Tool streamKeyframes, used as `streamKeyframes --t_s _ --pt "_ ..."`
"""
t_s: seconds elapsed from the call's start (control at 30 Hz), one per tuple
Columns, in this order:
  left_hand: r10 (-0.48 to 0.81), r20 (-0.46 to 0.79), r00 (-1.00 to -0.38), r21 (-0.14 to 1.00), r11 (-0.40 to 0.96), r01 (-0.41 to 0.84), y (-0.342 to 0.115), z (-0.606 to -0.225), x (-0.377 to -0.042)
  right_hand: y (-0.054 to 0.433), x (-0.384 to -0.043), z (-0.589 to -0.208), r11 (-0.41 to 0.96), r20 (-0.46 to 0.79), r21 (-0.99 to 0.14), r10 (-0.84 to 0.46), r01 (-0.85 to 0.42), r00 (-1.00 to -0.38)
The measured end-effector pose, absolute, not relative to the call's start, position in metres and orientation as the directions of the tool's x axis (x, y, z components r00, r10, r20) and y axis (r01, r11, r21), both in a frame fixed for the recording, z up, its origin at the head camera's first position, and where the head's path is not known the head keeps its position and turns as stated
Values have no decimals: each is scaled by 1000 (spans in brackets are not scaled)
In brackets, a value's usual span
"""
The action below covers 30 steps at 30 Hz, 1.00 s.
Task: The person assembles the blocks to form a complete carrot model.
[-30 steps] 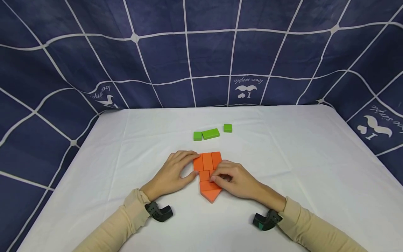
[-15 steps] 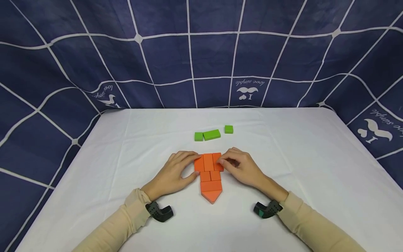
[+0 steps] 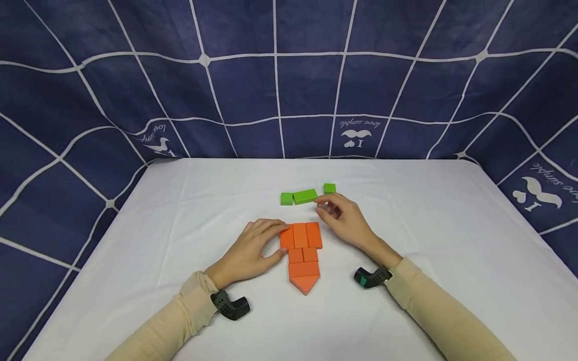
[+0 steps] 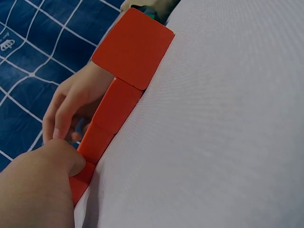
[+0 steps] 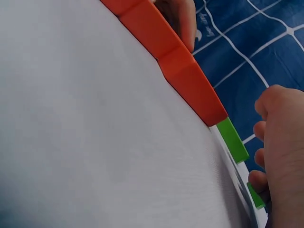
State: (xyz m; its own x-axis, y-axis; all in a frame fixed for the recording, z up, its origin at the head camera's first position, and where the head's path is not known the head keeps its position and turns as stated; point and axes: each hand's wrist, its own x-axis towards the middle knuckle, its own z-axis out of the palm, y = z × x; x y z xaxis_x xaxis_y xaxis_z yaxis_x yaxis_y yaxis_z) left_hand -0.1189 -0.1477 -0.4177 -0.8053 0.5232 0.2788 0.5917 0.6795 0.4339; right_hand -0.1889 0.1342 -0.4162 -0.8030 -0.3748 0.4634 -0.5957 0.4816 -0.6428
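Note:
Orange blocks lie flat together on the white table: three oblongs at the back, the middle one (image 3: 300, 235) among them, then two small squares (image 3: 303, 255), a crosswise oblong (image 3: 304, 269) and a triangular block (image 3: 305, 285) pointing at me. My left hand (image 3: 246, 250) rests against the left orange oblong (image 3: 286, 238), index fingertip at its far end and thumb at its near end. My right hand (image 3: 345, 218), fingers loosely bent and holding nothing, hovers close to the long green block (image 3: 305, 196) and a small green block (image 3: 329, 188).
Another small green block (image 3: 286, 199) sits just left of the long one. The white cloth (image 3: 406, 215) covers the table, and a dark blue checked curtain (image 3: 244, 85) hangs behind and at both sides. Black cameras (image 3: 230, 305) are strapped to both wrists.
My right hand has moved from the lower orange blocks, over the right-hand oblong, away to the green blocks at the back. My left hand has kept its place beside the orange blocks.

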Motion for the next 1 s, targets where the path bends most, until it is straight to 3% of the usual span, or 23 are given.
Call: streamKeyframes --t_s 0.5,1.0 --pt "526 281 -803 428 680 595 -148 -418 -119 125 -225 -417 591 361 -598 -404 -541 -840" --pt "522 277 -807 417 691 590 -147 -418 -118 126 -221 -414 613 296 -620 -395 -490 -869"
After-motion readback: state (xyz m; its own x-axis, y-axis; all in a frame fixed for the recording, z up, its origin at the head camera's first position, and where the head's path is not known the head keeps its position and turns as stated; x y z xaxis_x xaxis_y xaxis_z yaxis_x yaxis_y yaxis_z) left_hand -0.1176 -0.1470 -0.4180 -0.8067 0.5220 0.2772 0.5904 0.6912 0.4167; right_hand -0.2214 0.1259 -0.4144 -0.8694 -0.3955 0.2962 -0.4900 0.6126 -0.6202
